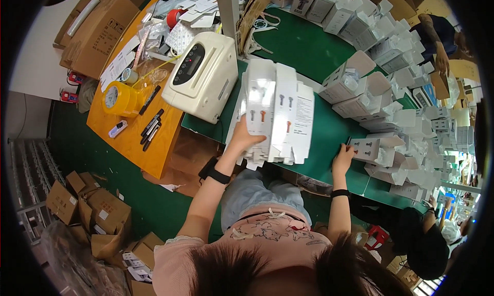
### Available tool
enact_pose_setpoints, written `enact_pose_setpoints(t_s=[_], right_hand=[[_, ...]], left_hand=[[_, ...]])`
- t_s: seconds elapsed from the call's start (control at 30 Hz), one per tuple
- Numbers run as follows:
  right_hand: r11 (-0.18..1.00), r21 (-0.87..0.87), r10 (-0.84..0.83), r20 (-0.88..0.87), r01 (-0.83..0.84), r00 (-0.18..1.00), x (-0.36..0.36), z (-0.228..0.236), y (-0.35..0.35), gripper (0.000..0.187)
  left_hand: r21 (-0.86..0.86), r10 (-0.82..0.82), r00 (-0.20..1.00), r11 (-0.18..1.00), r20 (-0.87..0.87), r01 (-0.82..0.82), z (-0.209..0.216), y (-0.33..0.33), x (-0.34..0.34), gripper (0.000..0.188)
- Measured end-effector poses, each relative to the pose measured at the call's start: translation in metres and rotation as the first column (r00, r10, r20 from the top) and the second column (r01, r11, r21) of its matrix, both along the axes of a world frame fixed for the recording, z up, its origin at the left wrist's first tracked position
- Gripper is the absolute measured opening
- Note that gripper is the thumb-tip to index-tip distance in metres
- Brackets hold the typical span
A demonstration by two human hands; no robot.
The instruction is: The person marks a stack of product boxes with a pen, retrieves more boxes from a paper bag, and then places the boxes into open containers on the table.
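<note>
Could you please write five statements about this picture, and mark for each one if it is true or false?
1. The left hand touches the stack of white cartons. True.
2. The yellow tape lies on the green table. False: it lies on the wooden table.
3. The right hand is close to an open white box. True.
4. The cream machine stands to the right of the stack. False: it stands to its left.
5. Both wrists are bare. False: each wears a black band.
</note>
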State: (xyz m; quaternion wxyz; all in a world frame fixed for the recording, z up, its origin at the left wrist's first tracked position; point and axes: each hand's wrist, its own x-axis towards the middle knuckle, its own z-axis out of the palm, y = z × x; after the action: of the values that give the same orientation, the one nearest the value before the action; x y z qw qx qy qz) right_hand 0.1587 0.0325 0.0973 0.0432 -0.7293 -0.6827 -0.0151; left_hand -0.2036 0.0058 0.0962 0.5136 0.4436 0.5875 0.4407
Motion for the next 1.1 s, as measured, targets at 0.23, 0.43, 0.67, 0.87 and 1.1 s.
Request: enact_pose_setpoints(t_s=[0.23,0.43,0.67,0.87,1.1], right_hand=[[0.982,0.151,0.131,-0.095,-0.115,0.987,-0.021,0.012,0.006,0.029],[0.995,-0.104,-0.082,-0.749,0.006,0.658,-0.048,-0.011,0.063,0.049],[0.966,-0.252,-0.153,-0.745,-0.061,0.649,-0.059,-0.003,0.083,0.063],[0.943,-0.314,-0.177,-0.756,-0.112,0.630,-0.066,0.004,0.080,0.074],[0.937,-0.285,-0.051,-0.682,-0.201,0.730,-0.092,0.028,0.079,0.080]], left_hand=[[-0.212,-0.114,0.857,0.977,-0.503,0.006,0.027,0.008,0.032,0.073],[-0.185,0.192,0.766,0.908,-0.613,-0.375,0.008,0.026,0.000,0.074],[-0.324,0.194,0.857,0.868,-0.478,-0.377,-0.015,0.034,0.006,0.074],[-0.432,0.156,0.984,0.884,-0.086,-0.178,-0.002,0.049,0.024,0.068],[-0.322,0.183,0.881,0.946,0.437,-0.036,0.027,0.059,0.048,0.059]])
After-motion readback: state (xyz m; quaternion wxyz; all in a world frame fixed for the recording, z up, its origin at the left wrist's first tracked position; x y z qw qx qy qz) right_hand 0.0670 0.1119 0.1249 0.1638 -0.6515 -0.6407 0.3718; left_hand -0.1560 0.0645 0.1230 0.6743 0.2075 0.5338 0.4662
